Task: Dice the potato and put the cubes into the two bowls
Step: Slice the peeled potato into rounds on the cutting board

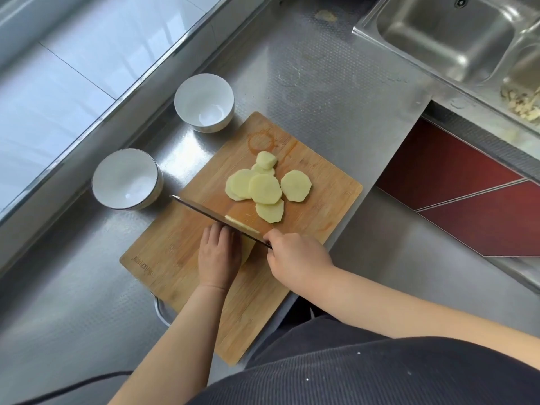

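Several round peeled potato slices (265, 188) lie overlapping on the far half of the wooden cutting board (163, 247). My left hand (217, 255) covers and holds the uncut piece of potato (247, 251), of which only a pale edge shows. My right hand (295, 258) grips the handle of a knife (204, 212); its blade stands edge-down against the potato right beside my left fingers, with a thin slice clinging to it. Two white bowls stand off the board's left edge, the nearer bowl (117, 173) and the farther bowl (201, 96), both with nothing in them.
The board lies on a steel counter (321, 92), its near corner overhanging the counter's edge. A steel sink (444, 30) sits at the far right, with pale scraps (523, 105) in a basin beside it. A red floor shows below the counter's right edge.
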### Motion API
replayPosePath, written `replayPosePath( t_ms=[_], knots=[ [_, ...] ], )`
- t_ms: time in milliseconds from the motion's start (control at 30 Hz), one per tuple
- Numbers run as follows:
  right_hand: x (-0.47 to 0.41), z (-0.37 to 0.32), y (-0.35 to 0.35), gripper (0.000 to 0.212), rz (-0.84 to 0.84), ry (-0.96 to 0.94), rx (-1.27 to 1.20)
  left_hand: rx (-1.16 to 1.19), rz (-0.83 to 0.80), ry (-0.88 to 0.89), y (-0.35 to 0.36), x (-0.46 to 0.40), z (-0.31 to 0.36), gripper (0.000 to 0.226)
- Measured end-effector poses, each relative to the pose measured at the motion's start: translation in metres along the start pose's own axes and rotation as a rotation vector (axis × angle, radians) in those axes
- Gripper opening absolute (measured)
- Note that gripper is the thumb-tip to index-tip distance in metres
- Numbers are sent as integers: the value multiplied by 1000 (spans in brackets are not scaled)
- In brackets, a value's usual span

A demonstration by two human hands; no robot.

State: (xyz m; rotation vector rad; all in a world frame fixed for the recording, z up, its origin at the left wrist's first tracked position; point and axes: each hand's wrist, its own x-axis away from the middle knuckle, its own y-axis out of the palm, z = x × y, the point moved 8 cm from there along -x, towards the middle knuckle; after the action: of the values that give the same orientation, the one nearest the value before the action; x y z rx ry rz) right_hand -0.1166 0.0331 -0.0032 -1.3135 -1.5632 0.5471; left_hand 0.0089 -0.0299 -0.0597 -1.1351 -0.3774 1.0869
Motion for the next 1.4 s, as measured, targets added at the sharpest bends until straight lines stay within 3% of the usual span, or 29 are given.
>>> replayPosePath(
  t_ms=[1400],
  knots=[
    [-21, 10, 17, 20, -182, 132, -4, 51, 110, 68, 0, 2, 4, 27]
  ],
)
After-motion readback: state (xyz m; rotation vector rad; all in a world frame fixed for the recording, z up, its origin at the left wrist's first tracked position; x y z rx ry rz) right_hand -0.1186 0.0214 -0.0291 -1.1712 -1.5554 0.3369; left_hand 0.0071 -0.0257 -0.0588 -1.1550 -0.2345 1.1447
